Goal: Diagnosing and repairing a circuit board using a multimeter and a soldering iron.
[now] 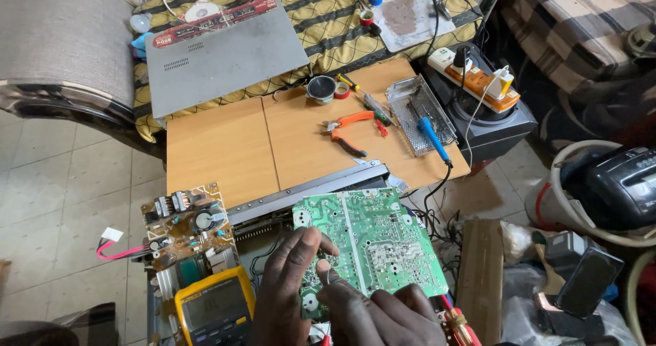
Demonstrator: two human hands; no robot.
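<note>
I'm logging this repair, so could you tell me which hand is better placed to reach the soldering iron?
Probably the right hand: it lies on the green circuit board nearer the blue soldering iron at right; the left hand presses the board's left part.

Green circuit board [372,240], solder side up, tilted, lower centre of the frame, its near edge under fingers.

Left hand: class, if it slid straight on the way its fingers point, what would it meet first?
The left hand already rests on the green circuit board; going on up the picture, it would likely meet the grey metal chassis edge next, though depth is unclear.
</note>
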